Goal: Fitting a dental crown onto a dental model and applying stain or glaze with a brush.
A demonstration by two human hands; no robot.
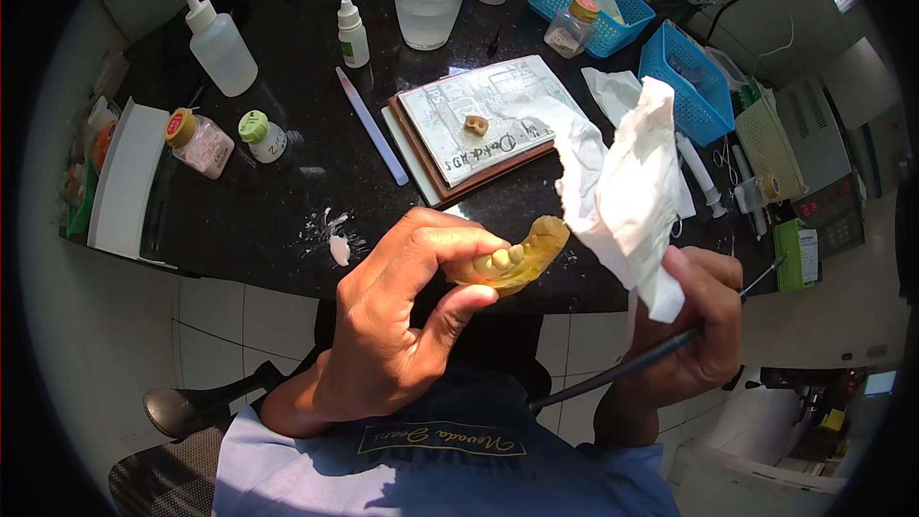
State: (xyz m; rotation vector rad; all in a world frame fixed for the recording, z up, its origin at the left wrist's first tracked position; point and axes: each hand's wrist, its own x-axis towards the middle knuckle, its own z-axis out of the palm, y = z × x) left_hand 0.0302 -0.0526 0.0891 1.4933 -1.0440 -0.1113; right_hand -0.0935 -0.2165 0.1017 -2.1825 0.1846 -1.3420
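My left hand [402, 311] pinches a yellow dental model [522, 263] with several tooth shapes, holding it up just in front of the table's near edge. In my right hand [704, 311] a crumpled white tissue [627, 182] is gripped between thumb and fingers; its torn edge reaches up and left, close to the model. The same hand also holds a slim black-handled tool [622, 362] with a thin metal tip pointing right. Beyond the model, a small tan tooth-shaped piece [476, 124] lies on a white tile [488, 158] with handwriting, which rests on a brown-edged box.
Around the dark table [287, 230] stand a squeeze bottle [220, 48], a dropper bottle [352, 33], powder jars [199, 144], a glass of cloudy liquid [429, 14] and blue baskets [684, 86]. A lilac spatula [371, 126] lies left of the tile. White powder [339, 249] is spilled nearby.
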